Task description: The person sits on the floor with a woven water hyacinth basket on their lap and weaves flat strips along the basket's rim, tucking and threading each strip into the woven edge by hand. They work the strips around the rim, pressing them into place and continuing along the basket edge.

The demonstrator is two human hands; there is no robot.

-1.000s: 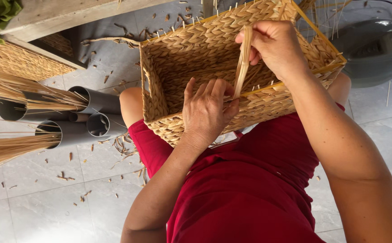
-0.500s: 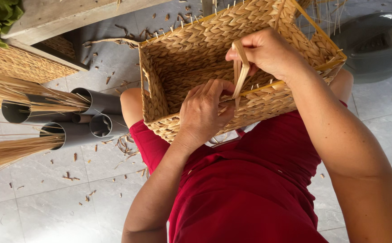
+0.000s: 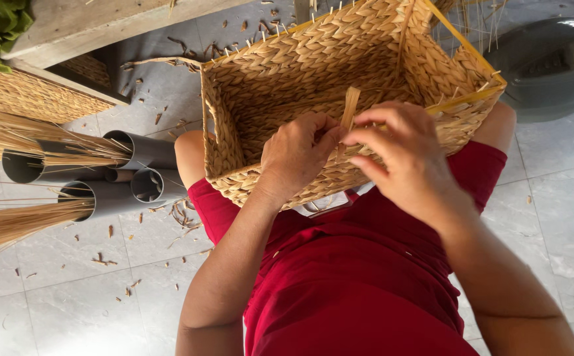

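Head view: both hands, left [image 3: 298, 153] and right [image 3: 398, 153], pinch straw strip [image 3: 350, 108] at woven basket [image 3: 280, 72] rim.

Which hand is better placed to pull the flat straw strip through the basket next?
Probably the right hand: its fingers pinch the straw strip. The left hand presses the basket rim.

No packages, labels, signs or screens visible anywhere in view.

The basket [image 3: 287, 72] is golden-tan in a herringbone weave with a yellow rim. Red clothing [image 3: 366, 290] shows at six o'clock, grey pipes [image 3: 142, 150] at nine, above pale tiled floor [image 3: 69, 310].
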